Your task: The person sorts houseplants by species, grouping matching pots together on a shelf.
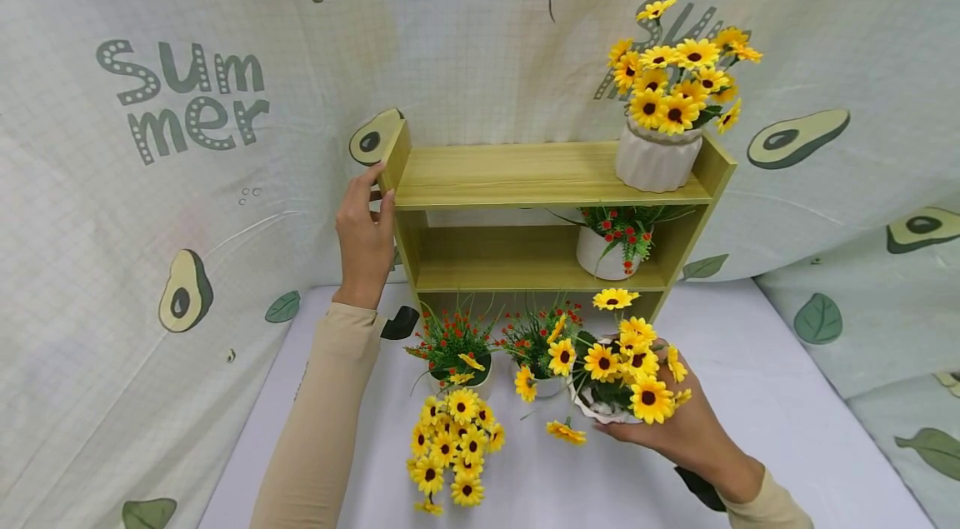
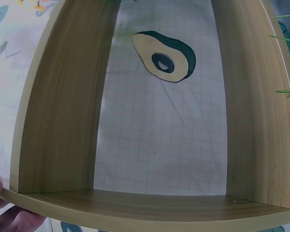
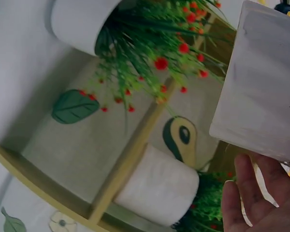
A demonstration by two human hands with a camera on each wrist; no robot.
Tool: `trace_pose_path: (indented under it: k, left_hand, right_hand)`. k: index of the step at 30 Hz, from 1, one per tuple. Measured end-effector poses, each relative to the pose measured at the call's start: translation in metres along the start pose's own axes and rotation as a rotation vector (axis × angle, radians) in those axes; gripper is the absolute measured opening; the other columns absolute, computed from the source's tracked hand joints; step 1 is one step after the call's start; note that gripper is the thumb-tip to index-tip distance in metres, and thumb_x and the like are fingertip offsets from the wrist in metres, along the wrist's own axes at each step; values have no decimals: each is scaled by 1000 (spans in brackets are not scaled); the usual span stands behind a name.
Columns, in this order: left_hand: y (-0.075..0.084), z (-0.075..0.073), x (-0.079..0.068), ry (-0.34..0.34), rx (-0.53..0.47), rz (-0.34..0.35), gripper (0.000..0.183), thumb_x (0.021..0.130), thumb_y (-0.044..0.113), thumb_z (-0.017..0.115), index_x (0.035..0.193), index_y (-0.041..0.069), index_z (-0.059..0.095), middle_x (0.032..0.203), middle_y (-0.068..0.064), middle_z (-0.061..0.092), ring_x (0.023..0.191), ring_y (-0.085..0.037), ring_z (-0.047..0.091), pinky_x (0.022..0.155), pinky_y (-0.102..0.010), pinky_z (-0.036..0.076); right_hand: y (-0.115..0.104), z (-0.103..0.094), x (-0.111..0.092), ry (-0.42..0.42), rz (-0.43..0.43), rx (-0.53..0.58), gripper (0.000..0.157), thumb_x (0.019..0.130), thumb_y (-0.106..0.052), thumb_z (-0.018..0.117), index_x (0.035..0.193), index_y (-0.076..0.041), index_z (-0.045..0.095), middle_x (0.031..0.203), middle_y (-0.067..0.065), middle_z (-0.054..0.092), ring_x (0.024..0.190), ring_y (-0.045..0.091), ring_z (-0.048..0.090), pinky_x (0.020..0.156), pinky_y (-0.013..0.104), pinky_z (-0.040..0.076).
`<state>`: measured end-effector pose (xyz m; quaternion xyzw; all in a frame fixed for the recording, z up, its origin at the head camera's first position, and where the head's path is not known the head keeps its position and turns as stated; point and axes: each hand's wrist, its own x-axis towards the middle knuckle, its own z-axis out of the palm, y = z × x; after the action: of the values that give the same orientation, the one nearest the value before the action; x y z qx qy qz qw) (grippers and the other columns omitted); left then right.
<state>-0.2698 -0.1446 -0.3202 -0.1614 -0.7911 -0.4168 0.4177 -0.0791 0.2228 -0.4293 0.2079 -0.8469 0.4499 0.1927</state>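
My left hand (image 1: 365,237) grips the upper left side panel of a wooden shelf (image 1: 517,171). In the left wrist view, fingertips (image 2: 26,220) show at the panel's edge. Over the table at the front right, my right hand (image 1: 686,433) holds a white pot of yellow sunflowers (image 1: 651,398), its blooms leaning toward the head camera. That white pot (image 3: 261,87) fills the right side of the right wrist view, fingers curled at it. Two pots of red-berried green plants (image 1: 457,337) (image 1: 536,337) stand before the shelf, partly behind the sunflowers.
Another sunflower pot (image 1: 658,158) stands on the top shelf's right end. A red-berried plant in a white pot (image 1: 609,254) sits on the middle shelf below it. More sunflowers (image 1: 457,446) stand at the table's front. A printed cloth (image 1: 480,37) hangs behind.
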Motion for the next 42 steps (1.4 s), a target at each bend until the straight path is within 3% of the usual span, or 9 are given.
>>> trace_pose_path:
  k: [6,15,25,30,37,42]
  left_hand:
    - [0,0,0,-6,4,13,37,107,7,62,143,0,61,129,-23,67,106,-38,69,74,-43,58]
    - [0,0,1,-3,5,25,37,107,6,62,143,0,61,130,-23,67,106,-39,70,73,-44,59]
    - [0,-1,0,-10,0,21,37,107,7,62,144,0,60,130,-23,66,106,-39,69,74,-46,59]
    - [-1,-2,0,-13,6,11,38,107,8,62,144,1,60,131,-23,66,106,-39,69,75,-47,60]
    - [-1,-1,0,-10,-6,2,38,107,6,62,144,1,60,131,-23,66,106,-41,69,75,-46,59]
    - [-1,-1,0,-10,3,11,37,107,7,62,143,0,61,130,-24,66,106,-40,69,75,-47,59]
  right_hand:
    - [-9,-12,17,47,-53,77,117,52,9,102,153,-2,45,139,-10,59,124,-2,59,100,9,47]
    - [-19,-19,42,144,-126,61,113,45,16,101,145,6,50,135,-9,64,121,0,62,98,10,49]
    - [-26,-19,58,179,-136,-7,109,47,11,103,144,1,55,133,-10,64,120,0,61,99,9,47]
    - [-29,-19,66,193,-142,12,106,47,12,103,142,1,56,131,-8,66,119,2,63,99,10,48]
    - [-36,-25,82,202,-204,21,115,46,15,101,148,4,50,137,-5,64,127,3,60,106,14,46]
    - [-43,-31,98,214,-227,-34,107,47,9,103,143,2,56,134,-7,65,127,1,59,108,16,44]
